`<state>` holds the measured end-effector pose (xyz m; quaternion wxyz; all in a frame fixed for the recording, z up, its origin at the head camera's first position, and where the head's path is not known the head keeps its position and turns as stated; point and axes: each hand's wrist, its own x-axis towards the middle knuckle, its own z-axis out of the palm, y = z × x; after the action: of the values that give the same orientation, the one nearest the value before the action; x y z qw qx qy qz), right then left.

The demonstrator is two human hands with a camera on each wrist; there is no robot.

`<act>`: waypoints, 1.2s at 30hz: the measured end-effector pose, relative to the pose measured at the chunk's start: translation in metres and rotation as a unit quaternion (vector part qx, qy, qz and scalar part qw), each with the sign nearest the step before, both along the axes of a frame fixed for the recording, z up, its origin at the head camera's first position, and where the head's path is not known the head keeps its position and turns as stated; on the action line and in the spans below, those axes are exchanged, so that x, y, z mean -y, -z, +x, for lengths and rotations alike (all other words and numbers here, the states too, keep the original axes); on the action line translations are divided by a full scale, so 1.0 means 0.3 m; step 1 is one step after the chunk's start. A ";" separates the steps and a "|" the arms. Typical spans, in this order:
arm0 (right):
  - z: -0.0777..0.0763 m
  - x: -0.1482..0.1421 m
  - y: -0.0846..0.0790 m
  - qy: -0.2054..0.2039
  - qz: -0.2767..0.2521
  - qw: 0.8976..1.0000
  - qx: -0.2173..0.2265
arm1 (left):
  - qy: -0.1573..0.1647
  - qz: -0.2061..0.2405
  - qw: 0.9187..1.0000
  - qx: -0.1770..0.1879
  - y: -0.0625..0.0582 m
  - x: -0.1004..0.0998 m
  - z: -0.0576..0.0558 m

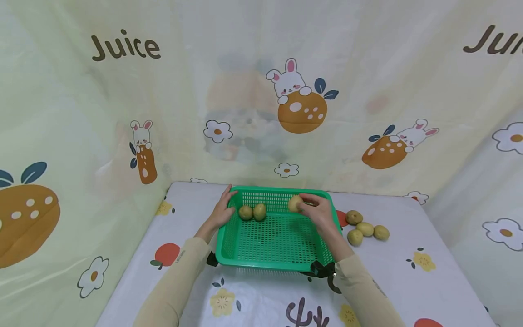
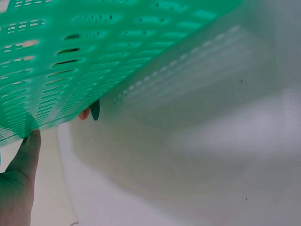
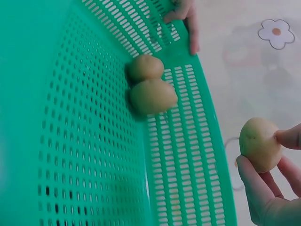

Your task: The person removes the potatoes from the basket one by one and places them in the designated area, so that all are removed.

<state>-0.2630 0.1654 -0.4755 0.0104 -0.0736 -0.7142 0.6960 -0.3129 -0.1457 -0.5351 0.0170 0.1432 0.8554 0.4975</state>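
Note:
A green plastic basket point(image 1: 269, 265) with slotted walls stands on the table in the head view. Two potatoes point(image 3: 153, 96) lie side by side in its far left corner. My right hand point(image 1: 316, 210) pinches another potato point(image 3: 260, 143) between thumb and fingers, over the far right part of the basket in the head view. At the far left corner, my left hand point(image 1: 222, 211) grips the basket rim, thumb over the inner side and fingers outside. The left wrist view shows one finger point(image 2: 32, 153) against the basket's outer wall.
Several potatoes point(image 1: 365, 229) lie in a group on the table, just right of the basket. The tablecloth point(image 1: 408, 290) has printed fruit and flowers. A patterned curtain point(image 1: 249, 172) hangs behind the table and along both sides.

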 end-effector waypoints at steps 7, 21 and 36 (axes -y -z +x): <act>0.055 -0.117 -0.005 0.031 -0.020 0.999 -0.017 | 0.003 0.002 1.000 0.000 0.001 -0.003 0.002; 0.151 -0.335 0.031 0.116 -0.001 0.992 0.040 | 0.001 0.004 1.000 0.005 0.005 -0.002 -0.005; 0.210 -0.428 0.206 0.181 0.012 0.981 0.075 | -0.001 0.006 1.000 0.001 -0.001 0.000 0.000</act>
<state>-0.2000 0.2939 -0.5373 0.0835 -0.2534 -0.6964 0.6662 -0.3130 -0.1456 -0.5347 0.0160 0.1420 0.8525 0.5028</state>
